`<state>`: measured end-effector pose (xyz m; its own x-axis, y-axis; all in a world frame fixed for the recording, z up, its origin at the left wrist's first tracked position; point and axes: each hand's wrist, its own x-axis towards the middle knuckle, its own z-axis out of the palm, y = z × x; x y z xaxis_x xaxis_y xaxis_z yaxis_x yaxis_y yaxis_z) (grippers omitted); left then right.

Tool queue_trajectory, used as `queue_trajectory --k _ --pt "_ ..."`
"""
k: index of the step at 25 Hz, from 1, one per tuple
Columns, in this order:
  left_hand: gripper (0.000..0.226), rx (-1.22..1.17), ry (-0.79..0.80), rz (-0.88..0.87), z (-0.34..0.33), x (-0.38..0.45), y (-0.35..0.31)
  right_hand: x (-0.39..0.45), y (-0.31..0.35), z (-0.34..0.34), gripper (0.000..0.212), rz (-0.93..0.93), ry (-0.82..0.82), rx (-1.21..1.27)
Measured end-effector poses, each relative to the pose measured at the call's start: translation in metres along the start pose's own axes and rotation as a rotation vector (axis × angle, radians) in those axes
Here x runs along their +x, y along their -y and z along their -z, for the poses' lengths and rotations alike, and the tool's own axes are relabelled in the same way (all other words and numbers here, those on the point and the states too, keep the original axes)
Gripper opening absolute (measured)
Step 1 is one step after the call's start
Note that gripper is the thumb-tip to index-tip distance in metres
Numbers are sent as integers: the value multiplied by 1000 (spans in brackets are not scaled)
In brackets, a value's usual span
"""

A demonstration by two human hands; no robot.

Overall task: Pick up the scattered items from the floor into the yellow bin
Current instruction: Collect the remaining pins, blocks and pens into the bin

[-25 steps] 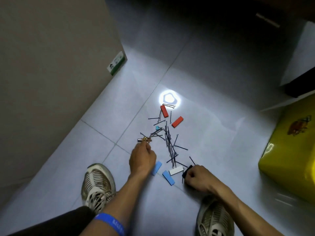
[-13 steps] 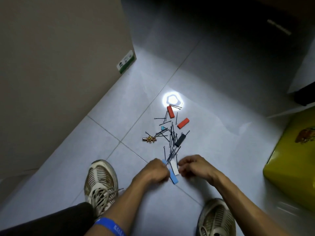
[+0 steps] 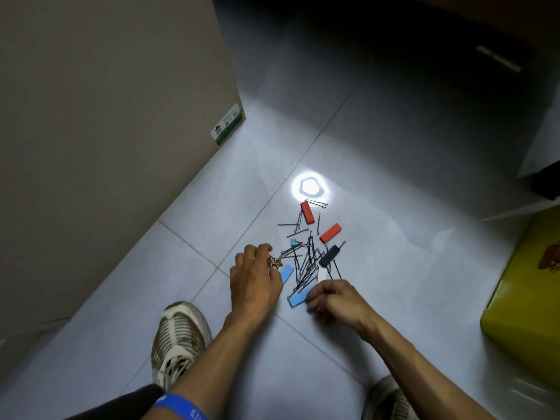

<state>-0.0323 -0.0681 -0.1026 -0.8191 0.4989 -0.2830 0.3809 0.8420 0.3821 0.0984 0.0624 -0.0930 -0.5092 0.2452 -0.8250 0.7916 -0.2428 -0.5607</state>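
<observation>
Gathering is the step in hand: the left hand is curled over a small gold star-shaped trinket, which appears pinched at the fingertips, though the contact itself is partly hidden. The right hand is curled at the near end of a blue strip, which seems to be pinched between thumb and fingers; whether it is lifted clear of the floor cannot be told. Just beyond both hands, a tangle of black hairpins is spread on the tile, with a second blue strip, a white strip, a black strip, two red strips and a small teal piece lying among or near them. The yellow bin stands well apart at the right edge of the floor. Almost everything is judged still ungathered. Next, the loose pins must be swept together, gripped firmly and carried to the bin.
</observation>
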Motion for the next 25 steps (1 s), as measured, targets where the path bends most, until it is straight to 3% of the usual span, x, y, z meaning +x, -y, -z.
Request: queue_trajectory --k 3,5,6,9,11,13,17,19,22,25 --pt "60 -41 185 159 0 16 -4 12 25 30 24 233 -294 -141" --pt "56 -225 303 161 -6 15 -13 27 48 49 23 389 -401 -402" --pt "53 -268 325 142 -9 13 -17 40 60 55 32 450 -417 -540" --pt "43 -250 191 209 -14 8 -19 82 96 56 52 485 -455 -800" --pt "49 -120 124 192 -12 6 -13 101 109 49 46 503 -481 -922" --pt "62 -94 171 146 -14 8 -6 105 106 41 34 584 -444 -1063" --pt "51 -242 303 90 -17 11 -11 79 67 27 26 700 -195 -1083" --pt "43 -240 185 97 -17 11 -10 65 47 34 28 705 -289 -948" --pt "55 -222 65 212 -17 8 -6 42 17 49 37 437 -625 -609" --pt "69 74 86 50 -20 15 -10 33 -3 46 53 294 -625 -645"
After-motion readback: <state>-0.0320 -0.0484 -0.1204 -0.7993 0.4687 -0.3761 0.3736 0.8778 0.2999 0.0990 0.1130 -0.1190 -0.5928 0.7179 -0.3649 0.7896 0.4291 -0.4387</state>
